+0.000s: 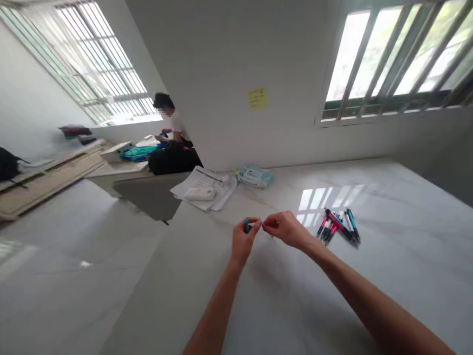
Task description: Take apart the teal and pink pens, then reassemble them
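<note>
Both my hands meet above the white marble table (369, 276), near its middle. My left hand (243, 240) is closed around a small teal pen part (246, 226). My right hand (286, 229) pinches a thin piece right beside it; that piece is too small to name. The fingertips of the two hands almost touch. A heap of several pink and teal pens (338, 226) lies on the table just right of my right hand.
A stack of papers (205, 187) with a white object on top and a pack of wipes (254, 175) lie at the table's far side by the wall. A yellow sticky note (257, 98) is on the wall. Another person (173, 123) sits at a table at the back left.
</note>
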The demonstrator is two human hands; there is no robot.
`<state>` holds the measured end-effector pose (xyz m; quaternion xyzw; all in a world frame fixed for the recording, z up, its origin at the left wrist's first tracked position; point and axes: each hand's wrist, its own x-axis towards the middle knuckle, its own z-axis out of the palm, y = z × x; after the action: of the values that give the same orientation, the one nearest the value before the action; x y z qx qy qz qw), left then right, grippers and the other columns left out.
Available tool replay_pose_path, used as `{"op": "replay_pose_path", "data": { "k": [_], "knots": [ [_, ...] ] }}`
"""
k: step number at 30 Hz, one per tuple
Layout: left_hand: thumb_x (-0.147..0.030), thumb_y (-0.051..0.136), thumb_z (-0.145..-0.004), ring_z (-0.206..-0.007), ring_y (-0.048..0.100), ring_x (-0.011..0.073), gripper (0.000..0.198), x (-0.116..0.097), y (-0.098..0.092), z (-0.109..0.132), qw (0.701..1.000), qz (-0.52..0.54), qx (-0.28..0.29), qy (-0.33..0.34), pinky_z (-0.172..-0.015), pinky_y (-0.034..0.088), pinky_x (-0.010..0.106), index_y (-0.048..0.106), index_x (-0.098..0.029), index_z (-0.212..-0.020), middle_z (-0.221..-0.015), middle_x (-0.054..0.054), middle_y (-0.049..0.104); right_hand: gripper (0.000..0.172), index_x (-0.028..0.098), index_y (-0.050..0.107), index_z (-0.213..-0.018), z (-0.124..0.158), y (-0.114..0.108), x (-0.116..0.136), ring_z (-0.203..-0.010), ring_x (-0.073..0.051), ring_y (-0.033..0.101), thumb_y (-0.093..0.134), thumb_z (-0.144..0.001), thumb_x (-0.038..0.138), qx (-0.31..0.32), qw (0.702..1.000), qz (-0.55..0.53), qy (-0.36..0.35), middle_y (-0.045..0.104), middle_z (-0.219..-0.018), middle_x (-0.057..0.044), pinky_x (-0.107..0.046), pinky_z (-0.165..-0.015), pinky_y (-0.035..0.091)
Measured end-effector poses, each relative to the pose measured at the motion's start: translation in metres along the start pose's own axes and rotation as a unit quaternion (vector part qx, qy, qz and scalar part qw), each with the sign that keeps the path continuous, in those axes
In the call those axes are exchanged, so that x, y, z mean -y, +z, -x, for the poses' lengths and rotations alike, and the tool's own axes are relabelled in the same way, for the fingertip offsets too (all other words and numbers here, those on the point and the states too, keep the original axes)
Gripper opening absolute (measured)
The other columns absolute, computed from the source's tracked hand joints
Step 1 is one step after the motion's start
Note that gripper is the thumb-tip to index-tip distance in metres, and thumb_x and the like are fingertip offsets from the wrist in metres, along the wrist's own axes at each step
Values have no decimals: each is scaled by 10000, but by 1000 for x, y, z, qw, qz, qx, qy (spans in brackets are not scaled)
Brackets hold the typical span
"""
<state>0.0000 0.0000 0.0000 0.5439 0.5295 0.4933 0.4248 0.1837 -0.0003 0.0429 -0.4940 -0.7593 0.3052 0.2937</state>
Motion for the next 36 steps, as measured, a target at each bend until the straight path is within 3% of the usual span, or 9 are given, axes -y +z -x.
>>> {"op": "replay_pose_path", "data": {
  "k": [4,8,9,12,15,18,25,30,36],
  "knots": [
    [-500,777,-774,-562,491,102,360,-2,5,2,1000,14,11,-1,-552,388,223,753,-156,-878,-650,-11,626,170,183,777,-785,1,2,6,-611,-125,576,656,-893,237,6,1000,17,11,695,-651,1,-234,-580,352],
    [-498,764,-779,-549,490,99,386,-1,2,-3,998,35,-40,-21,-527,372,224,744,-155,-955,-692,-1,660,86,199,784,-874,1,-4,0,-706,-158,666,703,-846,205,60,997,25,47,759,-760,-13,-236,-642,417],
    [-485,762,-781,-558,510,104,383,0,0,-4,998,25,-50,-23,-537,387,226,736,-159,-979,-719,6,682,130,202,780,-944,1,-7,-3,-727,-164,677,714,-832,189,64,995,34,66,766,-783,-13,-237,-652,425],
    [-412,754,-794,-594,569,120,312,1,-2,-4,997,-69,-41,-2,-611,448,241,713,-192,-1010,-791,12,734,317,187,714,-1133,0,-12,-17,-770,-178,686,719,-818,151,49,987,84,127,768,-822,-23,-243,-667,428],
    [-348,729,-830,-614,604,133,181,3,2,1,979,-198,13,45,-679,465,259,714,-234,-971,-809,-11,752,297,175,687,-1125,-3,-11,-28,-827,-194,689,719,-830,166,45,977,130,161,768,-861,-45,-253,-695,427],
    [-304,713,-863,-699,671,164,113,7,9,6,955,-285,51,68,-744,469,281,727,-251,-962,-840,-10,775,243,192,693,-1097,-5,-5,-34,-873,-199,695,712,-856,213,69,974,150,157,773,-894,-46,-254,-711,428],
    [-294,711,-902,-889,726,212,168,22,16,2,926,-361,51,96,-833,484,305,736,-251,-1062,-971,31,790,141,189,748,-980,-7,0,-40,-903,-237,707,707,-847,205,89,967,185,152,770,-921,-80,-277,-729,427],
    [-276,722,-898,-969,717,216,204,23,19,-1,923,-364,52,111,-879,489,313,736,-239,-1098,-1070,45,777,291,203,738,-1080,-5,4,-44,-930,-236,710,688,-802,133,98,966,194,137,769,-939,-74,-273,-758,434],
    [-265,737,-887,-903,699,200,168,17,3,-2,921,-365,84,105,-872,485,308,758,-210,-1045,-945,37,755,309,204,721,-1102,-6,11,-44,-929,-232,708,671,-801,153,99,968,196,125,766,-940,-72,-263,-747,429]
  ]
}}
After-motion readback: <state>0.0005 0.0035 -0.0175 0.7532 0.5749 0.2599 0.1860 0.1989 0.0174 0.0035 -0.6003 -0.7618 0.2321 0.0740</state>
